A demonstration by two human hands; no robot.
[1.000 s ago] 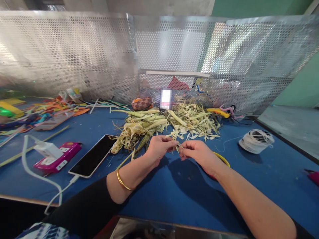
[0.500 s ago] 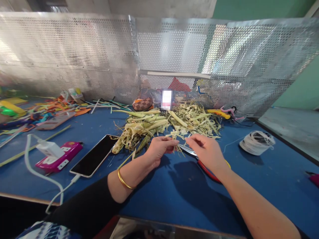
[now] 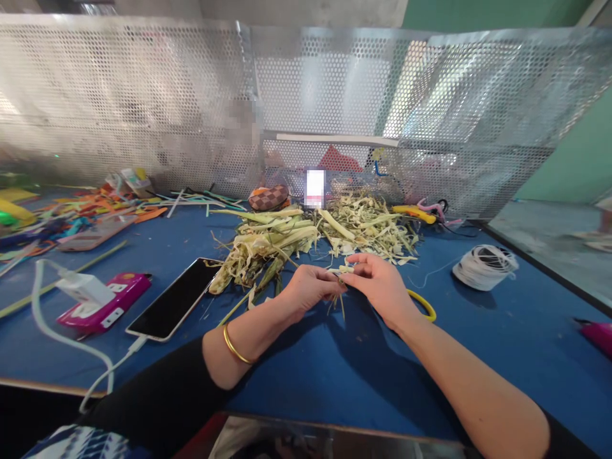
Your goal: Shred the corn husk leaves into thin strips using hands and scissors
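My left hand (image 3: 308,288) is closed in a pinch on a small bunch of dried plant strips (image 3: 337,307), whose thin ends hang below the fingertips. Right beside it, my right hand (image 3: 377,285) pinches the same bunch from the other side, thumb and fingers almost meeting the left ones. Past my right wrist shows the yellow handle loop of a pair of scissors (image 3: 429,307). Their blades are hidden, and I cannot tell whether they hang on my hand or lie on the table. Behind my hands lies a pile of pale green and yellow dried strips (image 3: 261,245).
Shredded scraps (image 3: 373,223) lie beyond my hands. A spool of white string (image 3: 485,266) stands right. Left are a charging phone (image 3: 176,299), a magenta power strip (image 3: 108,305) and colourful strips (image 3: 95,210). A perforated metal screen (image 3: 329,83) borders the blue table (image 3: 296,382).
My right hand has come left and its fingers now touch the bunch at my left fingertips. The scissors' blade and red handle, visible before, are now out of sight. The view shifted slightly.
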